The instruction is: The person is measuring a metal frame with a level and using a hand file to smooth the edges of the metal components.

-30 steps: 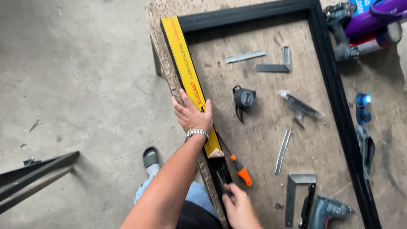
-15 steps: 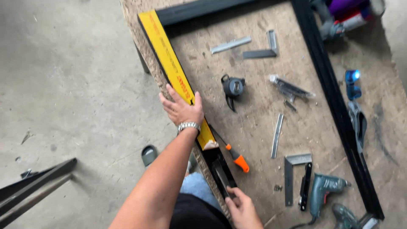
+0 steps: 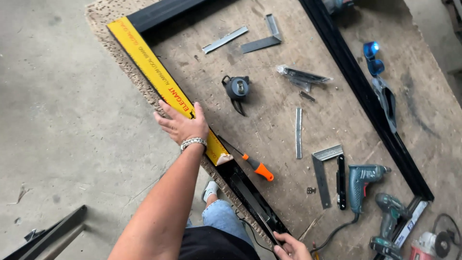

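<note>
A black rectangular metal frame point(image 3: 365, 96) lies on a chipboard worktop point(image 3: 269, 115). Its left bar is wrapped in yellow film point(image 3: 149, 62) over the far half. My left hand point(image 3: 182, 126), with a bracelet at the wrist, rests across that yellow bar near the film's torn end, thumb on top and fingers spread over the board's outer edge. At the bottom edge of the view my right hand point(image 3: 290, 248) holds the near end of the same black bar point(image 3: 250, 197); it is partly cut off. An orange-handled screwdriver point(image 3: 257, 166) lies just inside the bar between my hands.
Inside the frame lie a tape measure point(image 3: 237, 89), metal strips and corner brackets point(image 3: 262, 41), a try square point(image 3: 327, 173) and a teal drill point(image 3: 363, 183). Another drill point(image 3: 390, 216) and blue safety glasses point(image 3: 371, 50) lie to the right. Concrete floor point(image 3: 62, 135) is on the left, with black bars point(image 3: 48, 236) on it.
The view has shifted and drawn closer. My left hand stays on the yellow bar and my right hand stays at the bar's near end; the tools have not moved.
</note>
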